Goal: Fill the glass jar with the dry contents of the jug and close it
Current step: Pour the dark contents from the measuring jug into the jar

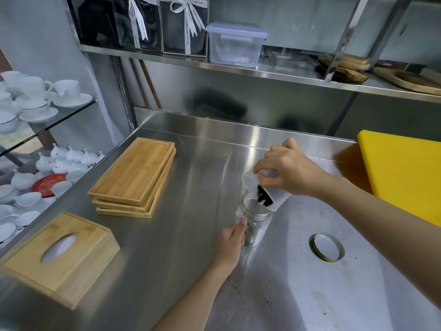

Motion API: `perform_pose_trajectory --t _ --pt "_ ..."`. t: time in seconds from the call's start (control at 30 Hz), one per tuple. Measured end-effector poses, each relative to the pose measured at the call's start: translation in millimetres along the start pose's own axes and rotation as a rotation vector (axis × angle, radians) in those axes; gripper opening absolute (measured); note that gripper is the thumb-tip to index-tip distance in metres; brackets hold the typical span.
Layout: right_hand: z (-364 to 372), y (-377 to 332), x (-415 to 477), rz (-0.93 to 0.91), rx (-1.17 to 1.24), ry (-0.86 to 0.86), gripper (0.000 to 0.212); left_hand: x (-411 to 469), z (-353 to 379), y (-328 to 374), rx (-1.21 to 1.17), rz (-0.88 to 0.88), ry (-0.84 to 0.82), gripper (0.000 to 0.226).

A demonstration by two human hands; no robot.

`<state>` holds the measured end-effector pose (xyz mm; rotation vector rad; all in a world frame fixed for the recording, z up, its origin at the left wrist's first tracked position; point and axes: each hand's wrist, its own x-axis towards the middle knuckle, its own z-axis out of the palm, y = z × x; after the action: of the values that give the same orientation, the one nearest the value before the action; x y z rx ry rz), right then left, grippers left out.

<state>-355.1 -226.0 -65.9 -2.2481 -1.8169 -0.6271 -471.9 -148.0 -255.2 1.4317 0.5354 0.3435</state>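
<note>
A clear glass jar (pixel 256 220) stands upright on the steel counter (pixel 191 247), mouth open, with a little dark material at its bottom. My left hand (pixel 232 242) grips the jar's left side. My right hand (pixel 288 167) holds a white translucent jug (pixel 272 198) tilted steeply over the jar's mouth. Dark dry contents (pixel 263 198) sit at the jug's lip, right above the jar. The jar's round metal lid (pixel 327 247) lies flat on the counter to the right, apart from both hands.
A stack of bamboo trays (pixel 134 175) and a wooden tissue box (pixel 62 254) lie to the left. A yellow cutting board (pixel 405 173) sits at the right. Dark crumbs (pixel 262 303) are scattered on the near counter. A shelf above carries a plastic box (pixel 235 45).
</note>
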Motion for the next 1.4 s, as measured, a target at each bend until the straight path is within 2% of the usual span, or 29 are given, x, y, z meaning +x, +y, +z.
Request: perform_pose_trajectory --t 0.53,1.03,1.2,1.4 --pt "5.8 0.4 -3.1 -0.087 -0.030 0.088 0.007 0.5 -0.1 -3.1 -0.048 0.005 -0.019 0.048" --pt "8.7 0.1 -4.9 -0.107 -0.044 0.081 0.011 2.7 -0.9 -7.3 -0.005 0.003 -0.013 0.050" --pt "9.1 0.4 -6.8 -0.109 -0.037 0.077 0.024 2.4 -1.1 -7.8 0.000 0.006 -0.006 0.050" --pt "10.1 -2.0 -7.8 -0.124 -0.060 0.107 0.027 2.4 -0.8 -7.7 -0.005 0.005 -0.008 0.050"
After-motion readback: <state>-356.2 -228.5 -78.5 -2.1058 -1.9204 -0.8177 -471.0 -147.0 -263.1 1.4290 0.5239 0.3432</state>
